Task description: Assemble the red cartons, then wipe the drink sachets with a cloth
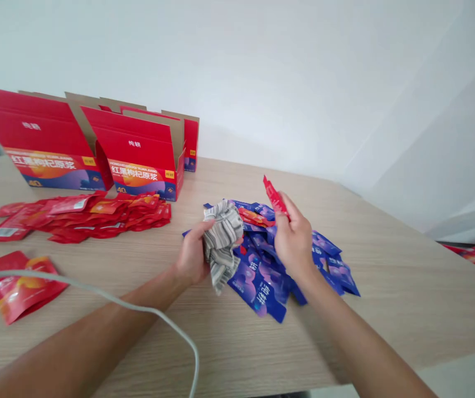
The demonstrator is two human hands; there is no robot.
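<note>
My left hand (194,251) is closed around a bunched grey-and-white striped cloth (223,235). A red sachet (274,194) is pinched in my right hand (293,237), its end pointing up and to the left. Both hands are over a loose heap of blue sachets (258,282) with white lettering. Among the blue ones lies another red sachet (252,216), partly covered. The cloth hides the left part of this heap.
Open red cartons (142,152) stand at the back left. Before them lies a pile of red sachets (92,215); a few more red sachets (26,287) lie nearer. A white cable (138,307) crosses above my left forearm. The wooden table (386,265) meets a wall behind.
</note>
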